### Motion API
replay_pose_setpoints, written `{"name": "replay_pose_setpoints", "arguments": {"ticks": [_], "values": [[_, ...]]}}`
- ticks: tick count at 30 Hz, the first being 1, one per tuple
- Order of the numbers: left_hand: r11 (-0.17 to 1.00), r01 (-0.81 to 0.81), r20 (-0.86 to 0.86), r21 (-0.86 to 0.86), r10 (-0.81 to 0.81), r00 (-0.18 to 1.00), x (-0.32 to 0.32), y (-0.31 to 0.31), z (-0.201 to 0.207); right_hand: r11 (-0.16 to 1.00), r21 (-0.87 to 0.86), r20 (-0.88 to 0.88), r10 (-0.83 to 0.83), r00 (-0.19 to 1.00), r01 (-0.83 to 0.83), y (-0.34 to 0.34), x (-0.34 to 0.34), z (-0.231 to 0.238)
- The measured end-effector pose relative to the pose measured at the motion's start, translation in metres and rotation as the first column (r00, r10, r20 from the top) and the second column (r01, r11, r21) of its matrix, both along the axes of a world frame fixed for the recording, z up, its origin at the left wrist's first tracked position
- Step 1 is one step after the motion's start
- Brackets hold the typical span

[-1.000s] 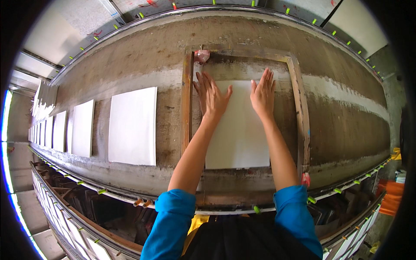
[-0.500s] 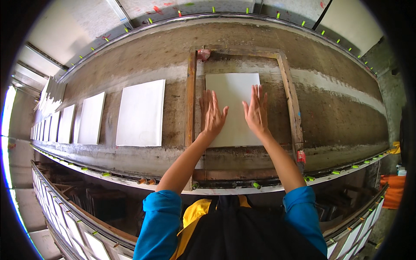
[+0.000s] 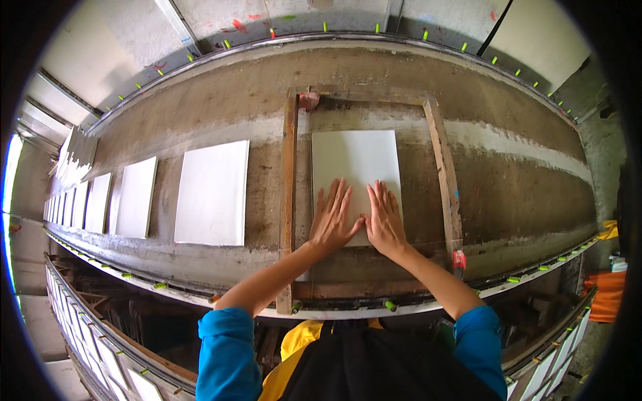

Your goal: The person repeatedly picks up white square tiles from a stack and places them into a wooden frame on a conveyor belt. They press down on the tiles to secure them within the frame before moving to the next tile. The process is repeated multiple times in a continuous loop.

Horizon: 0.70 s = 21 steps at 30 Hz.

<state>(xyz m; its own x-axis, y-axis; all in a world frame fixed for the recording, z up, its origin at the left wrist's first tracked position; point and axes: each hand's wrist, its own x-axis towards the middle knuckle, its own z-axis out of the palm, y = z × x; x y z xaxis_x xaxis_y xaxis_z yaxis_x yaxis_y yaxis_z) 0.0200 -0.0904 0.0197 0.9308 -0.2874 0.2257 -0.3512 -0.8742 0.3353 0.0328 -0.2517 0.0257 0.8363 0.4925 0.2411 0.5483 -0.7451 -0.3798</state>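
Inside a worn wooden frame on the long brown table lies a white rectangular sheet. Both palms rest flat over its near half. My left hand has its fingers stretched out toward the far side, over the sheet's left part. Beside it, my right hand lies with straight fingers over the right part, the two thumbs almost meeting. Neither hand grips anything. Whether a thin mesh spans the frame between hands and sheet, I cannot tell. The hands hide some of the sheet's near edge.
More white sheets lie in a row leftward along the table. Small yellow-green pegs line both table rails. Pinkish-red wrapping covers a frame corner. Another rack with white panels stands at the lower left; orange material is at right.
Both hands have slid toward me over the sheet and come closer together, uncovering its far part. The whole view has shifted slightly, with the table lower in the picture.
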Motion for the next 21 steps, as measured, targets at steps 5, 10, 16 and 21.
{"name": "replay_pose_setpoints", "arguments": {"ticks": [5,10,16,21], "values": [[0.985,-0.153,0.02,-0.075,0.155,0.988,0.049,0.01,-0.015,0.996,0.053,0.098,-0.07,0.993,0.065,-0.008,0.048,-0.007],[0.947,-0.267,0.123,-0.178,0.291,0.949,0.102,0.025,-0.032,0.974,-0.027,0.203,-0.217,0.955,0.227,-0.008,0.109,-0.009],[0.92,-0.285,0.038,-0.27,0.306,0.951,0.109,0.022,-0.026,0.949,-0.058,0.222,-0.289,0.931,0.308,-0.002,0.132,-0.014],[0.935,-0.301,0.078,-0.189,0.32,0.944,0.108,0.02,-0.021,0.943,-0.06,0.162,-0.313,0.936,0.326,-0.004,0.134,-0.015]]}}
